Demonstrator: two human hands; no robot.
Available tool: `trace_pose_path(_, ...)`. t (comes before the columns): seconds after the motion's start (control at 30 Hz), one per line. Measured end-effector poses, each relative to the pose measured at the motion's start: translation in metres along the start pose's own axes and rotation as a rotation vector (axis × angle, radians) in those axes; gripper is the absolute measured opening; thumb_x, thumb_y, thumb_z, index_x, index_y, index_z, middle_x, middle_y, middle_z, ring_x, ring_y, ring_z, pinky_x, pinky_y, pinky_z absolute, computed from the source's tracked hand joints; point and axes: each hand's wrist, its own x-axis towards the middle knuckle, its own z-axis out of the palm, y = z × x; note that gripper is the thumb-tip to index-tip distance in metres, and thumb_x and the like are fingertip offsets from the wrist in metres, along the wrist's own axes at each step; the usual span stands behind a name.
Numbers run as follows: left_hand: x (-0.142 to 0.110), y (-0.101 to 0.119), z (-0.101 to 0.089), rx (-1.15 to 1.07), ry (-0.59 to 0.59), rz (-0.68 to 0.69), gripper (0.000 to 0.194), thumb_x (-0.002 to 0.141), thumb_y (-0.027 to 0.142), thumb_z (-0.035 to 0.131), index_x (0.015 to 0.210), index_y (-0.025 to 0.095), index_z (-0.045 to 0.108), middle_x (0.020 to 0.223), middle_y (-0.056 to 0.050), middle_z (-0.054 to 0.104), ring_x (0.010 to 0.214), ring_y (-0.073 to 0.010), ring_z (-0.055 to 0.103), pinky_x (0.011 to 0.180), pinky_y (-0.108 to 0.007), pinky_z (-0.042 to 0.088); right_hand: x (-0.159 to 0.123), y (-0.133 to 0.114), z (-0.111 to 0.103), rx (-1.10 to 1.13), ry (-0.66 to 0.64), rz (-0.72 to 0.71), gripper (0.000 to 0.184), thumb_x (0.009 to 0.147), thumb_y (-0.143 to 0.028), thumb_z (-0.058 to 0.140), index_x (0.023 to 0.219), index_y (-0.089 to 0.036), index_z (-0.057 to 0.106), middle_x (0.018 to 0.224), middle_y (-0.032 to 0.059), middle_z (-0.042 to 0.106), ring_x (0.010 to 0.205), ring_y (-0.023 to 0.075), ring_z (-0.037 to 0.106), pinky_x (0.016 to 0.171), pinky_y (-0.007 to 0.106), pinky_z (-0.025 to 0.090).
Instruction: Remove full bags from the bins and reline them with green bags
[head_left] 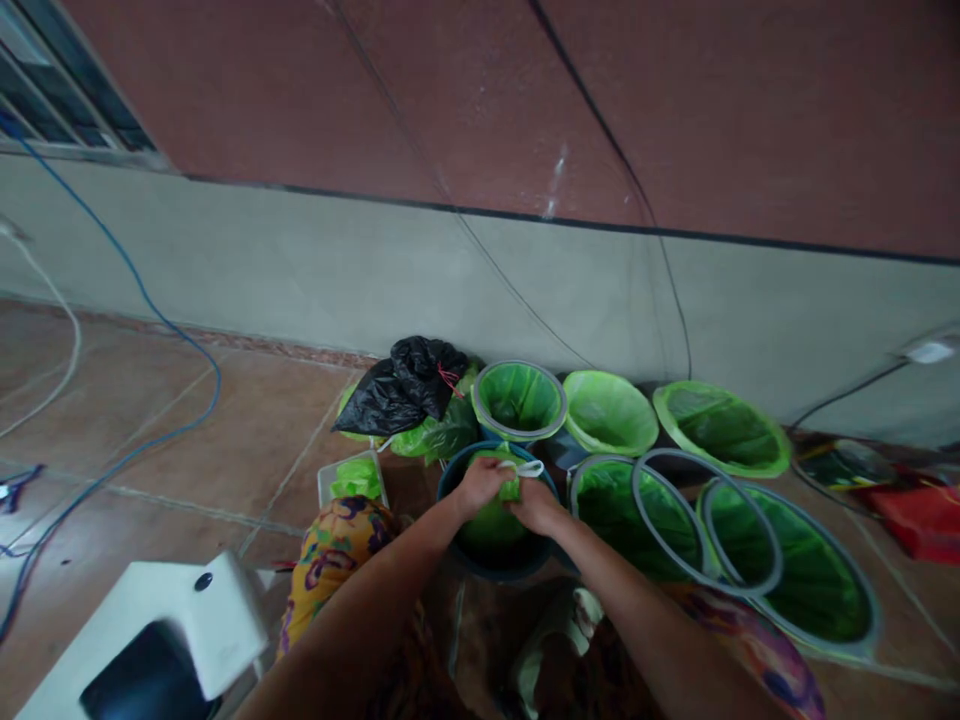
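Note:
Both my hands reach into a dark blue bucket (pixel 454 478) on the floor in front of me. My left hand (pixel 481 484) and my right hand (pixel 534 503) are closed on a bright green plastic bag (pixel 491 520) that fills the bucket. A white tie (pixel 527 467) shows at the bag's top, between my fingers. My knees, in patterned cloth, flank the bucket.
Several buckets lined with green bags (pixel 519 400) (pixel 609 410) (pixel 720 428) stand against the wall, some with grey rings (pixel 701 520). A black bag (pixel 405 385) lies at left, a white tray with green bags (pixel 352 478) near my knee, a white device (pixel 165 630) at bottom left, cables on the floor.

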Motion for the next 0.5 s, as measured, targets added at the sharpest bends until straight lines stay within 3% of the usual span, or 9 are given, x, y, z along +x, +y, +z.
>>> trace_pose_path(0.13, -0.010, 0.028, -0.009, 0.010, 0.119, 0.153, 0.016, 0.073, 0.019, 0.063, 0.088, 0.013, 0.067, 0.080, -0.003, 0.066, 0.075, -0.0160, 0.061, 0.075, -0.029, 0.051, 0.007, -0.009, -0.012, 0.207, 0.146, -0.054, 0.043, 0.080, -0.013, 0.053, 0.122, -0.019, 0.062, 0.120, 0.0117, 0.068, 0.123, 0.0268, 0.056, 0.106, 0.044, 0.042)
trace_pose_path(0.2, -0.022, 0.047, -0.021, 0.098, 0.175, 0.284, 0.041, 0.071, 0.022, 0.071, 0.110, 0.015, 0.064, 0.102, -0.006, 0.066, 0.090, -0.0185, 0.062, 0.085, -0.032, 0.051, 0.008, -0.019, -0.025, 0.366, 0.194, -0.114, 0.044, 0.081, -0.016, 0.052, 0.124, -0.021, 0.060, 0.117, 0.0092, 0.069, 0.123, 0.0264, 0.055, 0.107, 0.047, 0.040)
trace_pose_path(0.27, -0.037, 0.066, -0.040, 0.157, 0.198, 0.406, 0.067, 0.068, 0.029, 0.077, 0.129, 0.018, 0.054, 0.127, -0.011, 0.057, 0.109, -0.0227, 0.058, 0.097, -0.037, 0.048, 0.007, -0.034, -0.042, 0.559, 0.201, -0.155, 0.039, 0.084, -0.025, 0.052, 0.122, -0.021, 0.061, 0.113, 0.0092, 0.071, 0.118, 0.0268, 0.059, 0.103, 0.048, 0.044)
trace_pose_path(0.33, -0.053, 0.080, -0.063, 0.214, 0.229, 0.497, 0.081, 0.066, 0.035, 0.081, 0.138, 0.019, 0.047, 0.138, -0.013, 0.049, 0.126, -0.0271, 0.048, 0.109, -0.041, 0.040, 0.009, -0.056, -0.061, 0.774, 0.185, -0.161, 0.037, 0.084, -0.036, 0.055, 0.116, -0.020, 0.063, 0.106, 0.0098, 0.072, 0.109, 0.0273, 0.064, 0.094, 0.045, 0.051)
trace_pose_path(0.43, -0.068, 0.084, -0.102, 0.251, 0.292, 0.486, 0.089, 0.065, 0.042, 0.081, 0.142, 0.020, 0.043, 0.143, -0.012, 0.044, 0.135, -0.0291, 0.039, 0.116, -0.044, 0.031, 0.019, -0.101, -0.089, 1.044, 0.148, -0.167, 0.039, 0.074, -0.046, 0.068, 0.103, -0.020, 0.065, 0.092, 0.0077, 0.074, 0.096, 0.0267, 0.069, 0.085, 0.041, 0.055)
trace_pose_path(0.5, -0.070, 0.074, -0.127, 0.214, 0.335, 0.413, 0.096, 0.063, 0.044, 0.083, 0.145, 0.020, 0.040, 0.144, -0.012, 0.043, 0.135, -0.0300, 0.039, 0.116, -0.045, 0.030, 0.031, -0.135, -0.104, 1.148, 0.097, -0.199, 0.036, 0.070, -0.046, 0.072, 0.093, -0.019, 0.065, 0.085, 0.0065, 0.074, 0.093, 0.0261, 0.069, 0.083, 0.039, 0.055)
